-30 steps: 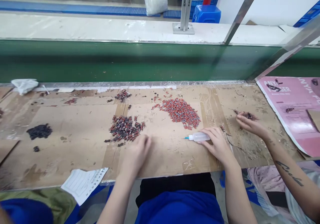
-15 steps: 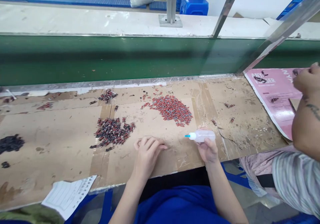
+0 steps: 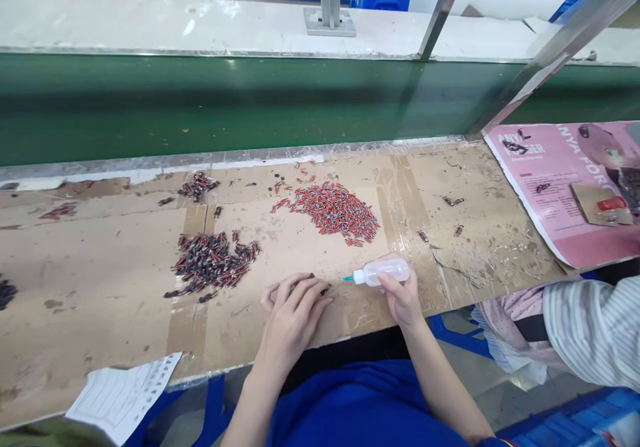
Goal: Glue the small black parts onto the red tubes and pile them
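My right hand point(image 3: 404, 300) is closed around a translucent squeeze bottle point(image 3: 386, 272) with a white cap and a thin blue needle tip. The bottle lies nearly level, its tip pointing left towards my left hand point(image 3: 295, 307). That hand is closed low over the cardboard, and a small black part point(image 3: 325, 290) shows at its fingertips; the fingers hide most of it. Beyond both hands spreads a pile of small red-and-silver pieces point(image 3: 336, 211). Left of my left hand is a heap of black-and-red assembled pieces point(image 3: 215, 260).
A smaller cluster point(image 3: 199, 186) lies behind the heap, and black parts point(image 3: 6, 292) sit at the far left. A paper sheet point(image 3: 125, 394) hangs over the front edge. At right are a pink poster point(image 3: 550, 220) and a co-worker's striped sleeve point(image 3: 595, 327). A green panel point(image 3: 225, 110) runs behind.
The bottle has moved left and its tip is closer to my left hand. Black now shows at my left fingertips. The co-worker's arm has drawn back from the poster. The view has shifted slightly.
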{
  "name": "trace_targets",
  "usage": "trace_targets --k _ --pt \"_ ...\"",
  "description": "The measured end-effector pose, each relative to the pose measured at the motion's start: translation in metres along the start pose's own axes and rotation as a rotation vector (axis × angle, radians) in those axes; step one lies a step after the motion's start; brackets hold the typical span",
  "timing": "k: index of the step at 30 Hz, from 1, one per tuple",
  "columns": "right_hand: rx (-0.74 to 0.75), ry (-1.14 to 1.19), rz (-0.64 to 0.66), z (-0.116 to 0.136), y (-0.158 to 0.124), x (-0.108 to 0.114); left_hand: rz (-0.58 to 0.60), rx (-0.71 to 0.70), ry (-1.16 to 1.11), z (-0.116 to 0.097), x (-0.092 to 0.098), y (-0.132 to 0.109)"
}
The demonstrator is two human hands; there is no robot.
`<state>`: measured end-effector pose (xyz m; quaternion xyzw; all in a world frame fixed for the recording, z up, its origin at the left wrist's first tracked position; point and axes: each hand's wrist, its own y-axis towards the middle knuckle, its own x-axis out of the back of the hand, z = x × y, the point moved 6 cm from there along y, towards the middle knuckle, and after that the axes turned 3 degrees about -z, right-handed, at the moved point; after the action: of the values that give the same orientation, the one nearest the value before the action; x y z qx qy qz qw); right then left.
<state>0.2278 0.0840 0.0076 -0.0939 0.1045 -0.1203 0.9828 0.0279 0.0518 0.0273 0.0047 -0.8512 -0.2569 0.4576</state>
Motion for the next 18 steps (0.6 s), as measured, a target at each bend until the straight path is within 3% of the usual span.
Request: trace_targets --k 8,18 --pt "-0.015 0.112 -0.084 -0.004 0.001 0.005 0.248 -0.186 -0.084 0.007 -0.008 0.007" --pt "0.047 -0.036 -0.072 -0.001 -0.005 0.002 0.152 -0.060 -0.071 0.012 -0.003 0.016"
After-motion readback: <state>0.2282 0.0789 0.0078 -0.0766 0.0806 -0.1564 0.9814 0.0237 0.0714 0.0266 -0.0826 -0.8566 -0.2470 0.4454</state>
